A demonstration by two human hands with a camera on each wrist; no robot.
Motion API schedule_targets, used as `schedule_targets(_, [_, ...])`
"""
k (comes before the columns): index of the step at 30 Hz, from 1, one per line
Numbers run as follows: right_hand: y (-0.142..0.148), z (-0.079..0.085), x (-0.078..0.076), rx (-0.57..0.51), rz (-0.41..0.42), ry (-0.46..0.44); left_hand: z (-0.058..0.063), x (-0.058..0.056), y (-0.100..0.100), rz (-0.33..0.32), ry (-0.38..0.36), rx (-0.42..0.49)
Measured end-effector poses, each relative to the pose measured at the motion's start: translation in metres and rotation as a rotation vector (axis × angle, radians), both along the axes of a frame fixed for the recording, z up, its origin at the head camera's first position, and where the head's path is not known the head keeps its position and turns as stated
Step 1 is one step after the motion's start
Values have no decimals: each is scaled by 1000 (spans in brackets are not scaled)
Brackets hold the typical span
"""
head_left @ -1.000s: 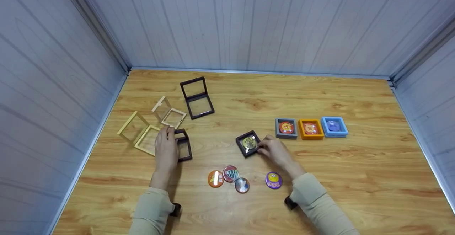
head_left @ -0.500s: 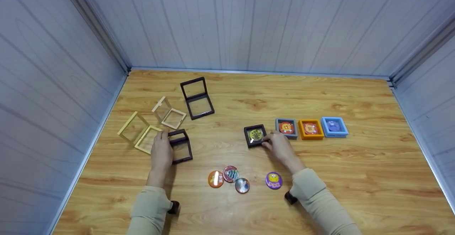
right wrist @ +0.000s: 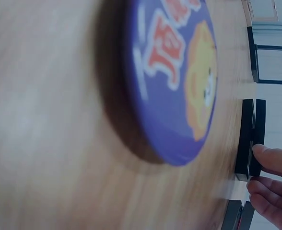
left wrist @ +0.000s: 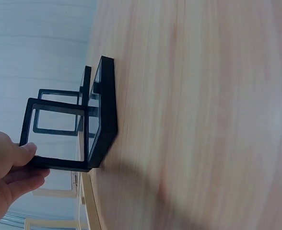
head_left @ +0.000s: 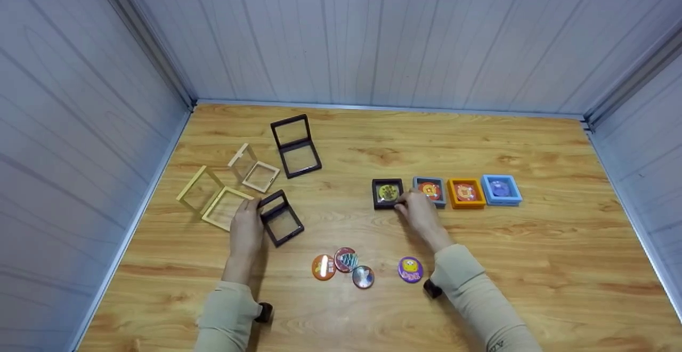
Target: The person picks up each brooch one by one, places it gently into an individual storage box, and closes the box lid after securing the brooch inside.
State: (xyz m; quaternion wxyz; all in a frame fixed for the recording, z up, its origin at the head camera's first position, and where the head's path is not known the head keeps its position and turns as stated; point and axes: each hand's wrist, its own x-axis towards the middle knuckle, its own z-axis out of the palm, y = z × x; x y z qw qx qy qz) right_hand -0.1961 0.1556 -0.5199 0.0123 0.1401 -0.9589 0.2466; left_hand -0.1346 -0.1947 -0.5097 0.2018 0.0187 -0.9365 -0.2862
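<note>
While the purple badge (head_left: 410,270) lay face up on the wooden table (head_left: 538,293), the right hand (head_left: 422,215) worked just beyond it, thumb and fingers pinched together on the edge of the closed black case (head_left: 384,206). That case lay beyond the purple badge and a little to its left, a yellow badge (head_left: 388,192) showing through its window.

Farther left of the purple badge, the left hand (head_left: 246,230) had the raised lid of the unfolded black case (head_left: 289,237) between its thumb and fingers, the gap between them only as wide as the lid's rim. Whether that hand also touched the yellow case (head_left: 213,203) beside it, I could not tell.

The grey case (head_left: 428,179), orange case (head_left: 468,205) and blue case (head_left: 503,201) sat in a row beyond the purple badge and to its right. Left of the purple badge clustered the orange badge (head_left: 323,267), red badge (head_left: 346,260) and dark badge (head_left: 363,277). Well beyond it, to the left, stood the pale case (head_left: 252,186) and a second black case (head_left: 304,172), both with lids up.
</note>
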Motion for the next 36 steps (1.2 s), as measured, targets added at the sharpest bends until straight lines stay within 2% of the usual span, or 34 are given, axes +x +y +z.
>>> schedule_targets(6, [0, 2, -3, 22, -23, -25, 1, 4, 11, -16, 1, 25])
schedule_targets(15, [-1, 2, -6, 43, -34, -10, -3, 7, 31, -41, 67, 20])
schedule_targets(22, [-2, 0, -6, 66, -32, 50, -4, 8, 48, -69, 59, 70])
schedule_targets(36, [-2, 2, -6, 78, -58, 20, -5, 10, 73, -106, 69, 113])
